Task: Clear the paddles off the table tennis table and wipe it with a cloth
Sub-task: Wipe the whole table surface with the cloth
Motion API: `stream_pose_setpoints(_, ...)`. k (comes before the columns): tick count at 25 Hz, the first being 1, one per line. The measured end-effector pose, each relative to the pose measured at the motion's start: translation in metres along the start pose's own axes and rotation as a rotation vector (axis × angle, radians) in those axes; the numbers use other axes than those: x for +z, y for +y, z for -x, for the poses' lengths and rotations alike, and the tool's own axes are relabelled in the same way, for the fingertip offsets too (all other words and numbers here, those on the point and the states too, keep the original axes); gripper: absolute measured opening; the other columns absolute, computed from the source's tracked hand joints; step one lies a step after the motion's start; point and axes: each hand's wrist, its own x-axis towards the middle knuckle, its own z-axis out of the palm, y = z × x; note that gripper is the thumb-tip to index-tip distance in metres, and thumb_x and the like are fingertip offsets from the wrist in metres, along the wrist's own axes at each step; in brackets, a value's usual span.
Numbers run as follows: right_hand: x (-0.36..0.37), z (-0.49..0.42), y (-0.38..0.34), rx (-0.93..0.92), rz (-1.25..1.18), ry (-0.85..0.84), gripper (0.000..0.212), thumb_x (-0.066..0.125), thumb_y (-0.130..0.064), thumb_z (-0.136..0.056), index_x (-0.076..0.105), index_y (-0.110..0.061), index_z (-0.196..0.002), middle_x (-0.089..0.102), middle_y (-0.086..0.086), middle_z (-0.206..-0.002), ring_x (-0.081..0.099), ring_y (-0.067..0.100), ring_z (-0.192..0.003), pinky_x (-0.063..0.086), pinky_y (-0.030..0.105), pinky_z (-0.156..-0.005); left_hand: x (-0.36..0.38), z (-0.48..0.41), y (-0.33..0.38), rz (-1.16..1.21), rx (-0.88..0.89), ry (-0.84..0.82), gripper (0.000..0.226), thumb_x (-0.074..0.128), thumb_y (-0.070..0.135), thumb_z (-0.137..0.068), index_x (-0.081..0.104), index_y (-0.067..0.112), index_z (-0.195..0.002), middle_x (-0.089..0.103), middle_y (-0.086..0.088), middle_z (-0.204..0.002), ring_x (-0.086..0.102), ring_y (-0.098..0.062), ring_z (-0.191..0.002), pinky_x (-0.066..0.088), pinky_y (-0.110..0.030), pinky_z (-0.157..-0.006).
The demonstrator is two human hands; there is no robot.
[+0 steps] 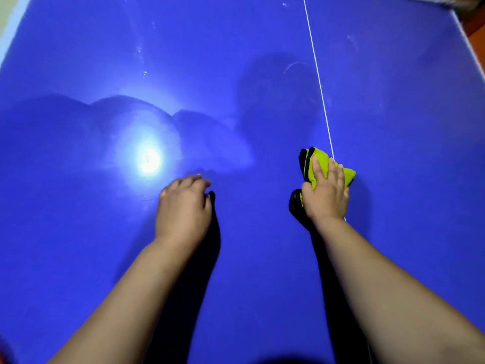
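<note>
1. the right hand lay on top of the cloth. its fingers were fairly straight and a little spread, pushing the cloth down on the blue table, right on the white line. the hand was only pressing, not grabbing, so a fast swipe could have let the cloth slip out from under it.
2. the cloth was scrunched in a lump, yellow with black bits, not laid flat. a lump touches only a small bit of table, so it could have left stripes with no wipe.
3. the left hand rested on the table well apart from the cloth, with its fingers loosely bent and holding nothing. it could have put new finger marks on the shiny top, or got in the way if the cloth came across.
4. a big bright spot of light shone just beside the left hand. that shine could have hidden dirt, so a patch there might have been missed.
5. pale marks showed far up the table near the line — a long reach. leaning hard to get there might have made the left hand slide.
6. no paddles showed anywhere in view, so that part looked done. i could not tell about the table outside the picture.
7. the table's edge was off to the right — a wide push could have sent the cloth over it.
</note>
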Motion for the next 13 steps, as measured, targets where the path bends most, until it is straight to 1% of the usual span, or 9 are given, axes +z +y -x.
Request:
stream_pose_setpoints(2, 0.003, -0.003, -0.019, 0.08, -0.01, 0.0, 0.062, 0.041, -0.037, -0.094, 0.017, -0.035, -0.151, 0.006, 0.003, -0.161, -0.002, 0.022, -0.148, 0.011, 0.053, -0.115, -0.004, -0.002, -0.013, 0.006, -0.003, 0.02, 0.03, 0.055, 0.019, -0.088, 0.064, 0.014, -0.116, 0.058, -0.007, -0.127, 0.048, -0.028, -0.119, 0.032, -0.037, -0.098)
stream_pose_setpoints(4, 0.008, 0.003, -0.049, 0.097, -0.01, 0.0, 0.061, 0.037, -0.04, -0.095, 0.014, -0.034, -0.152, 0.004, 0.005, -0.161, -0.002, 0.025, -0.148, 0.009, 0.055, -0.114, -0.014, -0.002, -0.034, -0.001, -0.022, 0.038, 0.029, 0.056, 0.017, -0.087, 0.065, 0.012, -0.114, 0.058, -0.008, -0.127, 0.048, -0.029, -0.119, 0.032, -0.038, -0.098)
stream_pose_setpoints(8, 0.026, 0.034, -0.151, -0.097, 0.05, 0.013, 0.063, 0.036, -0.04, -0.094, 0.012, -0.035, -0.152, 0.004, 0.006, -0.161, -0.002, 0.026, -0.148, 0.013, 0.055, -0.113, -0.053, 0.001, -0.105, -0.032, -0.129, 0.068, 0.032, 0.053, 0.017, -0.089, 0.062, 0.013, -0.119, 0.054, -0.007, -0.133, 0.044, -0.029, -0.123, 0.03, -0.039, -0.099)
stream_pose_setpoints(11, 0.042, 0.07, -0.24, -0.267, 0.061, -0.004, 0.064, 0.035, -0.041, -0.094, 0.01, -0.035, -0.152, 0.001, 0.006, -0.161, -0.004, 0.027, -0.148, 0.011, 0.057, -0.113, -0.091, 0.005, -0.169, -0.061, -0.178, 0.122, 0.032, 0.055, 0.013, -0.086, 0.063, 0.011, -0.117, 0.056, -0.01, -0.13, 0.047, -0.032, -0.119, 0.035, -0.042, -0.096)
stream_pose_setpoints(13, 0.05, 0.093, -0.289, -0.364, 0.071, -0.024, 0.064, 0.035, -0.041, -0.095, 0.008, -0.034, -0.152, -0.001, 0.007, -0.161, -0.006, 0.028, -0.148, 0.01, 0.057, -0.114, -0.112, 0.01, -0.207, -0.082, -0.199, 0.165, 0.031, 0.056, 0.011, -0.084, 0.065, 0.008, -0.113, 0.06, -0.013, -0.125, 0.052, -0.035, -0.113, 0.039, -0.044, -0.093)
